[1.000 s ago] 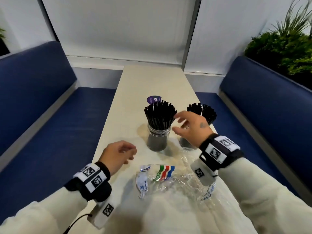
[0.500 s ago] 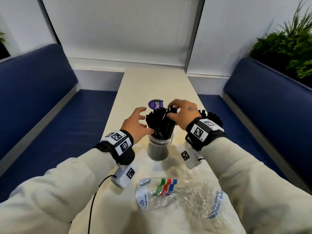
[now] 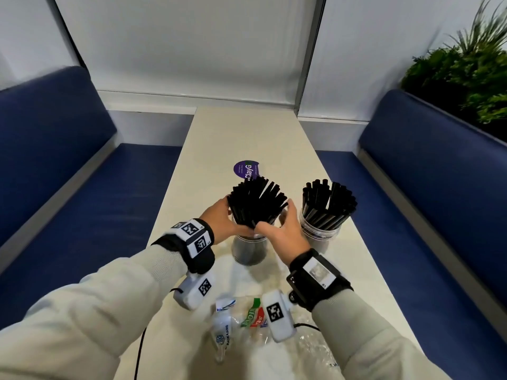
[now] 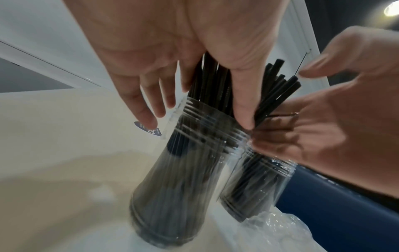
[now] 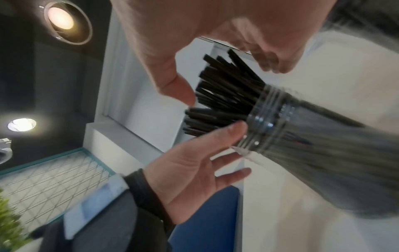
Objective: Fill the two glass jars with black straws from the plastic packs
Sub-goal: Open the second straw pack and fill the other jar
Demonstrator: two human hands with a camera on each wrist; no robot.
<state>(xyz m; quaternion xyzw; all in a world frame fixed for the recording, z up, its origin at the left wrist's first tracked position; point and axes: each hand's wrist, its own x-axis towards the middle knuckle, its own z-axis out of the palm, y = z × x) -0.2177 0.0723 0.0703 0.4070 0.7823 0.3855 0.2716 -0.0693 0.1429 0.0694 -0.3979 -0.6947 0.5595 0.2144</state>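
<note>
Two clear glass jars stand mid-table in the head view. The left jar (image 3: 248,252) holds a fanned bundle of black straws (image 3: 256,204); the right jar (image 3: 319,233) holds its own straws (image 3: 327,201). My left hand (image 3: 230,218) presses the left side of the left bundle just above the rim, fingers fairly straight. My right hand (image 3: 281,226) cups the bundle's right side, thumb in front. In the left wrist view, the left thumb (image 4: 241,110) lies against the straws (image 4: 211,81). The right wrist view shows the left hand (image 5: 194,162) flat by the jar rim (image 5: 265,119).
Crumpled empty plastic packs (image 3: 247,322) lie at the near end of the narrow cream table (image 3: 247,133). A purple round sticker (image 3: 246,169) sits behind the left jar. Blue benches (image 3: 68,201) flank both long edges, and a plant (image 3: 461,83) stands at the back right.
My left hand rose from the table to the left jar. My right hand left the right jar, touched the straw tops, and both hands now hug the bundle's sides.
</note>
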